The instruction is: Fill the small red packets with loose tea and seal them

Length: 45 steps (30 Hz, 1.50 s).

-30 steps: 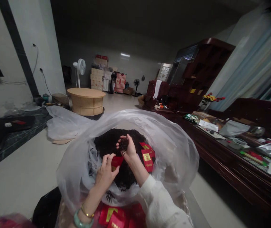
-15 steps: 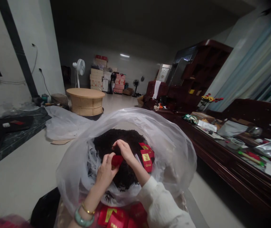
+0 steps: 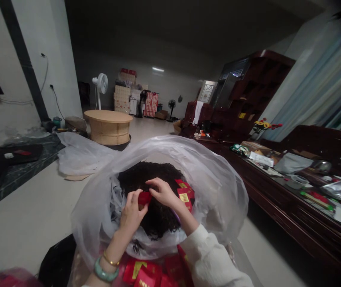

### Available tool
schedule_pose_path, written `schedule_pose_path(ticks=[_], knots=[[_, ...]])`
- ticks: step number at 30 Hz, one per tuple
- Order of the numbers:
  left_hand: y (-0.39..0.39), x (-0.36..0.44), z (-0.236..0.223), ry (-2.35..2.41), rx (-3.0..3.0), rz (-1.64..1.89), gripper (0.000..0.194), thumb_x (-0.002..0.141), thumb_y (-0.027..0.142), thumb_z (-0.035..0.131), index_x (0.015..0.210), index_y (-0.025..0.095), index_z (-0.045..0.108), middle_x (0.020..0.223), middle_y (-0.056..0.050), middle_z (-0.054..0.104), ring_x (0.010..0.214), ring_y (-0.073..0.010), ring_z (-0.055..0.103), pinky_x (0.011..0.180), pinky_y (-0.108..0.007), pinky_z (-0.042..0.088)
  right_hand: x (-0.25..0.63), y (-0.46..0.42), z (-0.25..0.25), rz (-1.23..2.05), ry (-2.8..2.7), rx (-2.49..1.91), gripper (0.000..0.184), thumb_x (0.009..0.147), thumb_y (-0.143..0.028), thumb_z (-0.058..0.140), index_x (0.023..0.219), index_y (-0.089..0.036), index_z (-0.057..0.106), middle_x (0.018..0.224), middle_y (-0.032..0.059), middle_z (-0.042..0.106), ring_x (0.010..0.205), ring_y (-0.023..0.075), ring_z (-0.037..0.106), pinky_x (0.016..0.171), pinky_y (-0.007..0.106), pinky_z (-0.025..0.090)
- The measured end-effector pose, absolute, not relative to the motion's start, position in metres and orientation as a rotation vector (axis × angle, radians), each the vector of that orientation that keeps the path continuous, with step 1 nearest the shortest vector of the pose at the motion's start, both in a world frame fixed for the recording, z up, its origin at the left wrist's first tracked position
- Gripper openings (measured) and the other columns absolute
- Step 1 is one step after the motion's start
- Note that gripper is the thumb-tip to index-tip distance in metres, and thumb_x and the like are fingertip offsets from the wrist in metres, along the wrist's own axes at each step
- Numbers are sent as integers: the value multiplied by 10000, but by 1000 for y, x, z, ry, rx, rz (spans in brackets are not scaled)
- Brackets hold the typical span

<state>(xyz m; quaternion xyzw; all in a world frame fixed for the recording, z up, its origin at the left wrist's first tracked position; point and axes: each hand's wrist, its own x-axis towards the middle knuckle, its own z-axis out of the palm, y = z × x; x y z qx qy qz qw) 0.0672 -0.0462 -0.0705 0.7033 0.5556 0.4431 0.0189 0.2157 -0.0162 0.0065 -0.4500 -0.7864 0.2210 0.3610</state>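
My left hand (image 3: 131, 213) is closed around a small red packet (image 3: 144, 198), holding it upright over a heap of dark, twisted dried leaves (image 3: 158, 223) that look like tea. At the packet's upper right edge is my right hand (image 3: 163, 193), its index finger and thumb apart; any bits of leaf between them are too small to see. The heap fills a large clear plastic bag (image 3: 218, 191) with its mouth spread wide. Several red packets with gold labels (image 3: 184, 197) lie on the right side of the heap, by my right wrist.
More red packets (image 3: 146, 275) lie below the bag, close to me. A dark wooden table (image 3: 278, 207) with clutter runs along the right. Beyond the bag stand a round woven stand (image 3: 109, 131) and a white fan (image 3: 101, 84). Another plastic sheet (image 3: 82, 155) lies at left.
My right hand has moved from a pinch over the leaves to the packet's edge, its finger and thumb now apart. The packet in my left hand has risen slightly and turned more upright.
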Motion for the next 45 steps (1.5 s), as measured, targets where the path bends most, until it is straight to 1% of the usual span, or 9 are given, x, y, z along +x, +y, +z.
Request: schedule_pose_path(ticks=[6,10,13,20,26,32,37,40,45], knots=[[-48,69,-76,1747,2209,1430,501,787,260,636,1243,210,434,1096,-93,597,855,-234,658,637,-306,522,209,-29,19,286,-2332,-1162,197,809,-141,603,973,-200,695,893,42,685,916,184,542,862,331,418],[-46,65,-80,1703,2103,1470,743,743,317,688,1367,170,314,1036,-98,619,944,-265,637,762,-369,516,207,-34,21,84,-2445,-1265,202,785,-270,691,973,-197,687,921,70,659,968,233,513,855,382,399],[-42,58,-84,1676,2005,1331,868,657,336,749,1384,167,307,1012,-77,632,941,-268,624,804,-393,506,208,-35,17,26,-2434,-1272,145,784,-203,688,928,-204,685,917,68,655,980,236,518,840,377,405],[-33,51,-86,1587,1950,1189,554,560,311,781,1066,180,596,980,-73,676,924,-283,611,795,-397,497,211,-38,9,74,-2407,-1132,104,785,-197,698,888,-208,688,990,62,625,992,211,505,841,357,422],[-38,55,-79,1432,1789,1192,445,539,292,766,942,187,612,875,-31,690,800,-230,650,722,-352,515,216,-38,7,43,-2353,-1108,10,775,-200,716,765,-199,712,891,57,570,887,191,475,739,308,438],[-39,54,-83,1318,1623,1162,355,580,282,712,907,171,627,741,14,694,694,-191,641,655,-284,500,220,-38,15,-32,-2179,-999,102,848,-151,604,838,-189,699,895,72,560,881,195,465,734,312,439],[-35,56,-88,1263,1516,1128,325,584,291,692,877,153,663,627,40,652,522,-152,572,523,-246,459,220,-38,23,-116,-2235,-1002,106,838,-264,642,780,-191,693,890,83,596,897,220,454,774,350,429],[-37,57,-86,1316,1566,1108,301,574,251,684,860,158,677,627,38,660,556,-163,591,548,-247,465,222,-34,23,-162,-2308,-1073,161,805,-315,687,708,-187,690,828,76,595,856,220,455,744,351,417],[-40,57,-81,1336,1638,1083,341,532,240,718,861,157,689,735,-3,724,696,-213,650,646,-280,504,223,-31,22,-143,-2407,-1035,23,803,-214,690,788,-200,701,864,57,602,860,197,471,758,329,414]])
